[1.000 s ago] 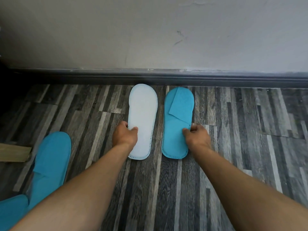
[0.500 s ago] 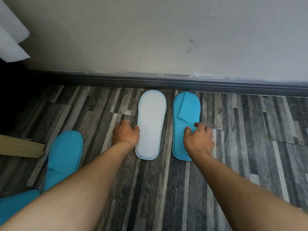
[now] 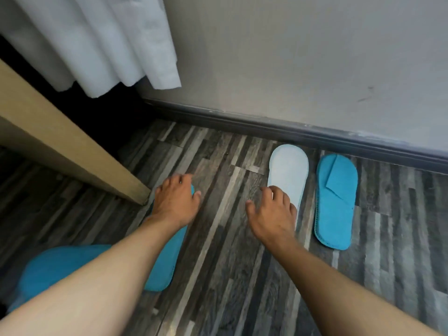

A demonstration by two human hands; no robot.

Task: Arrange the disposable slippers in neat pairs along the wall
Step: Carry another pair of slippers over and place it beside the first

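Observation:
A white slipper [image 3: 288,170], sole up, and a blue slipper [image 3: 335,200] lie side by side with their toes at the dark skirting board [image 3: 315,137]. My right hand [image 3: 272,214] hovers over the white slipper's heel end, fingers spread, holding nothing. My left hand [image 3: 177,200] rests, fingers spread, on the toe end of another blue slipper [image 3: 164,265] lying further left on the floor. One more blue slipper [image 3: 55,265] lies at the lower left, partly hidden by my left forearm.
A tan wooden furniture edge [image 3: 72,146] runs diagonally on the left, close to my left hand. White fabric [image 3: 97,44] hangs above it. The wall [image 3: 291,57] stands behind. The floor is grey striped wood-look planks [image 3: 230,275].
Both hands have let go of the pair at the wall and moved left. My left hand now lies on the other blue slipper. The view has swung left, showing the furniture and fabric.

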